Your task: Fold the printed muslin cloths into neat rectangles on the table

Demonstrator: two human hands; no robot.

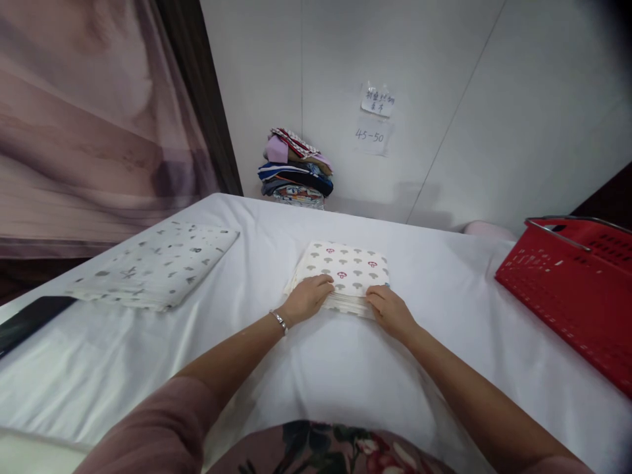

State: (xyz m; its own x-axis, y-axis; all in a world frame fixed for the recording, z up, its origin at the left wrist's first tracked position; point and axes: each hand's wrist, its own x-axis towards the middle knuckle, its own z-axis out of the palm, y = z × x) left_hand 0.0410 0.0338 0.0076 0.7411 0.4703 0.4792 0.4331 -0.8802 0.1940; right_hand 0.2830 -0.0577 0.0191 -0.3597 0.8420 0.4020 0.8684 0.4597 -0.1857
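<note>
A folded white cloth (355, 266) printed with grey and red mushrooms lies in the middle of the white-covered table, its stacked layers showing along the near edge. My left hand (306, 299), with a silver bracelet at the wrist, is closed on the near left part of that edge. At the near right corner, my right hand (392, 313) pinches the same cloth, thumb and fingers together. Both hands rest low against the table. To the left lies another folded cloth (162, 263), white with small grey prints, and neither hand touches it.
A red plastic basket (567, 289) with a metal handle stands at the right. Beyond the far table edge is a pile of folded fabrics (296, 172) by the wall. A dark flat object (32, 319) lies at the left edge. Two paper notes (376, 102) hang on the wall.
</note>
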